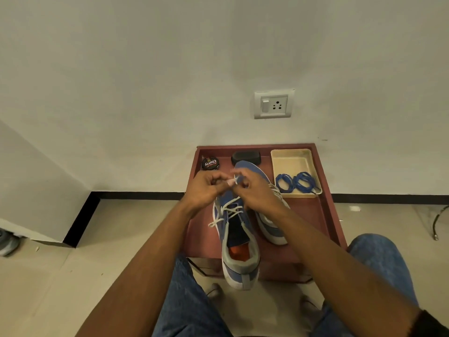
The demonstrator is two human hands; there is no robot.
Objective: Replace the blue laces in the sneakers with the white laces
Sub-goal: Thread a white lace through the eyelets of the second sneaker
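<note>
A blue and grey sneaker (239, 242) lies on the small red table (313, 215), heel toward me, with a white lace (227, 210) crossed through its lower eyelets. My left hand (205, 188) and my right hand (255, 190) meet above its toe end, and both pinch the white lace, its tip showing between the fingers. The second sneaker (269, 222) lies to the right, mostly hidden under my right forearm. Two coiled blue laces (296, 182) rest in the cream tray (291, 159) at the table's back right.
A round shoe polish tin (210, 163) and a black brush (246, 158) sit at the table's back edge. A wall with a socket plate (274, 104) rises behind. My knees in jeans (379, 259) flank the table's front.
</note>
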